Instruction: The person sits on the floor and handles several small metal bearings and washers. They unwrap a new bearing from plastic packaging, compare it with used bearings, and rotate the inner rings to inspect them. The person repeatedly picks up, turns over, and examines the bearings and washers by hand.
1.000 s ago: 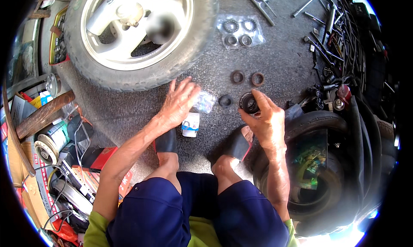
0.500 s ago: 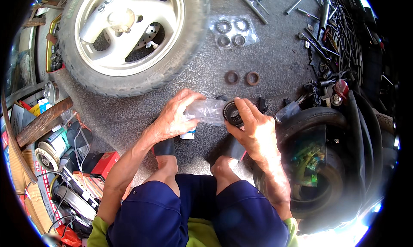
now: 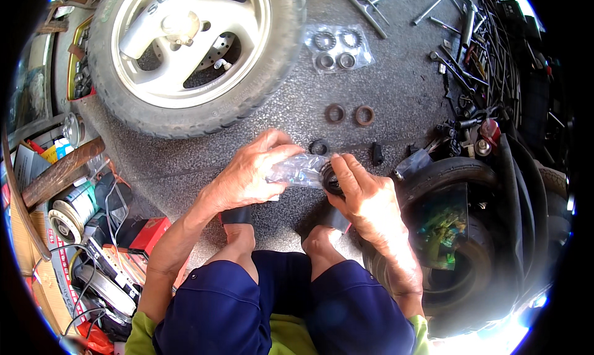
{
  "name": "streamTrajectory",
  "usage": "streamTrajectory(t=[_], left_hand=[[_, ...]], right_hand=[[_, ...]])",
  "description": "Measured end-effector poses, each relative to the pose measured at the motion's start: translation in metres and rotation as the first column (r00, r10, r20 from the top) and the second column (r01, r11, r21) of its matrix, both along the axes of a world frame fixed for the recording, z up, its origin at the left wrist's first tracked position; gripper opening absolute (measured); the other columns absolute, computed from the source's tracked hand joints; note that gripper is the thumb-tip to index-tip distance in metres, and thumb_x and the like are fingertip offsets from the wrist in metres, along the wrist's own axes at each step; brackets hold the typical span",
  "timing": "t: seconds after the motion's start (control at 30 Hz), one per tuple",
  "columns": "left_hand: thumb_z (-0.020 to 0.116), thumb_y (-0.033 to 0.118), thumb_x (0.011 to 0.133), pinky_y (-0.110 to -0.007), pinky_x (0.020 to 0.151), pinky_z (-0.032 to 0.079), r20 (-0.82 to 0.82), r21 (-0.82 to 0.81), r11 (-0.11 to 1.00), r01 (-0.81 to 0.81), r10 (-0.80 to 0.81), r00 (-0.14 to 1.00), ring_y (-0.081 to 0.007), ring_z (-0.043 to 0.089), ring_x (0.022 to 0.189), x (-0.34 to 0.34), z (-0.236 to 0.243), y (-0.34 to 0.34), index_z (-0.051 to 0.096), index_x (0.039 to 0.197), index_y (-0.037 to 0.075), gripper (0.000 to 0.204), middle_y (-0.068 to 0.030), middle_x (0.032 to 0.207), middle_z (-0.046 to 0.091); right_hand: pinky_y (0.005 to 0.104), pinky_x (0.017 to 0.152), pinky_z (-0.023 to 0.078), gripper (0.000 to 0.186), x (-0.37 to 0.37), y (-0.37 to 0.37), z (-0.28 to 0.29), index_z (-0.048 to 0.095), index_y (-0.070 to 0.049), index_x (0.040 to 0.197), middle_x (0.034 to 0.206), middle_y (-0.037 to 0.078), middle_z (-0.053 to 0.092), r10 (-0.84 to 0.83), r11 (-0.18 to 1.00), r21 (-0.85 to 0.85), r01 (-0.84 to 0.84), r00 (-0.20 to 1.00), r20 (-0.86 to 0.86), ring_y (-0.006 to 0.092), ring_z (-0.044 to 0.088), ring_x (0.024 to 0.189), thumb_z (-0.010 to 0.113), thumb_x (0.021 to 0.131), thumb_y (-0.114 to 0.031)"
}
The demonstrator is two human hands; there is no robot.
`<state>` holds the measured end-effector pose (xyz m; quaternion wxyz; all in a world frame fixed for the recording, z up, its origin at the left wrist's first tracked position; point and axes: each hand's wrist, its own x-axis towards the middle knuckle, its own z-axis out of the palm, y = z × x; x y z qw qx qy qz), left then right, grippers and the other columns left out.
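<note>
Between my two hands is a crinkled clear plastic bag (image 3: 297, 171). My left hand (image 3: 244, 172) pinches its left end between thumb and fingers. At the bag's right end, my right hand (image 3: 369, 200) grips black ring-shaped seals (image 3: 330, 179), with the fingers over them; whether they sit inside the bag or against its mouth I cannot tell. Just beyond the bag a loose black ring (image 3: 312, 147) lies on the ground. Farther off are two brown rings (image 3: 328, 113), side by side. A small black part (image 3: 377, 154) lies to their near right.
A motorcycle wheel (image 3: 281, 64) lies far left. Beside it is a clear package (image 3: 365, 48) of ring-shaped parts. Wrenches and other hand tools (image 3: 467, 36) crowd the far right. Old tyres (image 3: 427, 180) stand near right; boxes and a wire spool (image 3: 65, 222) fill the left side.
My right hand has tilted, so the black seals' face turns more out of view. The bag has crumpled and shifted slightly down. The loose black ring beyond it now shows more fully.
</note>
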<state>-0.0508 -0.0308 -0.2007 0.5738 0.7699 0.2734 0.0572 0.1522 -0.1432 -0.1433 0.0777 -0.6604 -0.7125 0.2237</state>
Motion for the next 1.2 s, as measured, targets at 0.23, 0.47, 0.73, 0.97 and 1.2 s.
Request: streamTrajectory(t=[0.23,0.47,0.73,0.97,1.2], left_hand=[[0.083,0.024,0.069,-0.030,0.081,0.049,-0.107,-0.594,0.804,0.037,-0.124,0.986,-0.0158,0.063,0.089,-0.006,0.012,0.017,0.059,0.121,0.000,0.062,-0.0111,0.098,0.068],[0.086,0.030,0.065,-0.028,0.076,0.050,-0.111,-0.531,0.846,0.043,-0.119,0.987,-0.0133,0.062,0.084,-0.008,0.018,0.010,0.062,0.116,0.000,0.063,-0.0100,0.092,0.068],[0.080,0.027,0.074,-0.028,0.075,0.049,-0.014,-0.424,0.898,0.118,-0.137,0.991,-0.0118,0.060,0.081,-0.007,0.007,0.004,0.062,0.114,-0.001,0.052,-0.0087,0.092,0.068],[0.059,0.024,0.094,-0.028,0.078,0.048,-0.021,-0.657,0.745,0.116,-0.171,0.985,-0.0090,0.058,0.088,-0.010,-0.003,-0.002,0.058,0.125,0.002,0.038,-0.0069,0.098,0.069],[0.058,0.023,0.095,-0.027,0.080,0.047,-0.033,-0.623,0.772,0.125,-0.185,0.982,-0.0094,0.059,0.087,-0.016,-0.005,-0.008,0.059,0.125,0.004,0.036,-0.0051,0.098,0.069]], right_hand=[[0.0294,0.060,0.056,0.067,0.003,0.000,0.005,0.051,0.006,0.120,0.111,0.022,0.059,0.068,0.997,0.035,-0.066,0.996,-0.059,0.0234,0.068,0.075,0.078,0.060,-0.011],[0.0348,0.064,0.057,0.062,-0.001,0.001,0.013,0.056,0.001,0.118,0.112,0.019,0.063,-0.019,0.996,-0.093,-0.007,0.963,-0.269,0.0315,0.068,0.080,0.080,0.063,-0.012],[0.0345,0.063,0.057,0.058,-0.007,-0.002,0.011,0.057,0.002,0.117,0.111,0.019,0.063,0.036,0.990,-0.124,-0.068,0.969,-0.245,0.0302,0.068,0.075,0.078,0.066,-0.016],[0.0345,0.062,0.057,0.059,-0.009,-0.002,0.011,0.057,0.002,0.117,0.110,0.019,0.063,0.024,0.987,-0.144,-0.066,0.961,-0.274,0.0298,0.068,0.072,0.078,0.065,-0.015],[0.0368,0.063,0.056,0.059,-0.014,-0.013,0.003,0.056,0.001,0.118,0.110,0.017,0.063,0.074,0.987,-0.128,-0.101,0.977,-0.198,0.0317,0.066,0.073,0.078,0.066,-0.017]])
